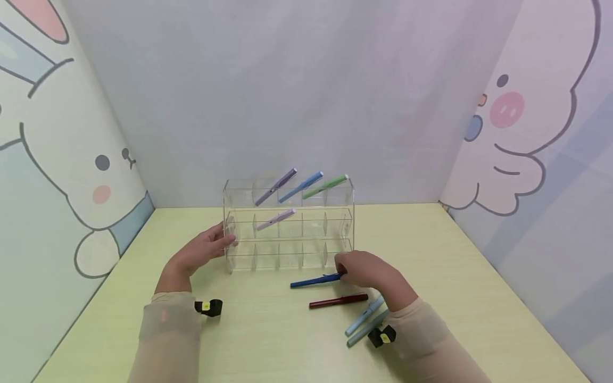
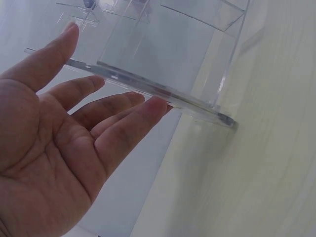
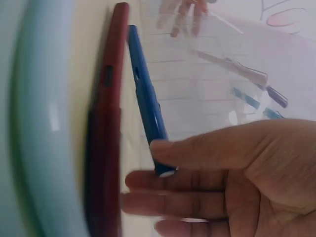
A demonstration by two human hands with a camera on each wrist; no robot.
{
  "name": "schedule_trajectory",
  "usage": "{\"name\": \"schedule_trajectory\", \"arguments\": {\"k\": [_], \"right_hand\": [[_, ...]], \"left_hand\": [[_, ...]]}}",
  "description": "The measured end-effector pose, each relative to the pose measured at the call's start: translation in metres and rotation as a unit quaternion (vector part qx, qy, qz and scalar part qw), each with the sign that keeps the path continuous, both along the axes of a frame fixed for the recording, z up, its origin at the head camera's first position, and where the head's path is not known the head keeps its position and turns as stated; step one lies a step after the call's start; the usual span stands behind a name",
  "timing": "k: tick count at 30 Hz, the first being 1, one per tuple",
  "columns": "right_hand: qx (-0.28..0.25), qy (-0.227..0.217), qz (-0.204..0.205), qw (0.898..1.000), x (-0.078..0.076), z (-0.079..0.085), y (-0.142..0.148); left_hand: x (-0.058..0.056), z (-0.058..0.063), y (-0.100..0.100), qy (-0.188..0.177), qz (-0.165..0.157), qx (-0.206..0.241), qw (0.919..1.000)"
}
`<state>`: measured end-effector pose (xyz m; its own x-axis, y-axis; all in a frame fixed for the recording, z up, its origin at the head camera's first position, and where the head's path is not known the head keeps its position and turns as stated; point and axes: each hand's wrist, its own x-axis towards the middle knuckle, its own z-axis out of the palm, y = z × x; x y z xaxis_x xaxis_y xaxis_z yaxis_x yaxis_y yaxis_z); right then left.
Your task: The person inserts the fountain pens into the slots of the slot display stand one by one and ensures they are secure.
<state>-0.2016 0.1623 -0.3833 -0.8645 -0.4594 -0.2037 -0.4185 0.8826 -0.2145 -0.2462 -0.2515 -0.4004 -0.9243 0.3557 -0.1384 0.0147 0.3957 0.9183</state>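
Note:
A clear acrylic pen rack [image 1: 289,247] with tiers of compartments stands on the table. My left hand [image 1: 203,250] holds its left side panel, thumb on one side and fingers on the other. The right hand [image 1: 364,271] pinches one end of a dark blue pen [image 3: 148,103] between thumb and index finger, in front of the rack's right corner. In the head view, a dark red pen [image 1: 337,301] lies just in front of the blue one. A light blue pen [image 1: 364,316] and a grey-green pen [image 1: 366,330] lie under the right forearm, partly hidden.
In the rack's top tier lean a purple pen [image 1: 276,187], a blue pen [image 1: 300,187] and a green pen [image 1: 325,186]. A lilac pen [image 1: 276,219] leans in the middle tier. Curtains with cartoon animals surround the table [image 1: 249,330] at the back and sides.

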Motion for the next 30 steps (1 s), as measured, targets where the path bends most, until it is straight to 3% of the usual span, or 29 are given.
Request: {"name": "schedule_trajectory", "arguments": {"k": [5,12,20,27,30], "right_hand": [[-0.111,-0.046,0.019,0.993,-0.004,0.011,0.009],[-0.198,-0.048,0.046,0.978,-0.008,0.017,0.014],[-0.320,-0.067,0.041,0.944,-0.010,0.018,0.016],[-0.400,-0.084,0.017,0.912,-0.012,0.025,0.026],[-0.426,-0.071,0.013,0.902,-0.012,0.029,0.030]], "left_hand": [[0.001,0.001,0.000,-0.001,-0.001,0.001,1.0000],[0.002,0.001,0.001,-0.002,0.000,-0.002,1.0000],[0.001,0.001,0.001,-0.001,-0.002,0.003,1.0000],[0.000,0.001,0.000,0.001,-0.004,0.003,1.0000],[0.000,0.000,0.000,0.000,-0.004,0.005,1.0000]]}}
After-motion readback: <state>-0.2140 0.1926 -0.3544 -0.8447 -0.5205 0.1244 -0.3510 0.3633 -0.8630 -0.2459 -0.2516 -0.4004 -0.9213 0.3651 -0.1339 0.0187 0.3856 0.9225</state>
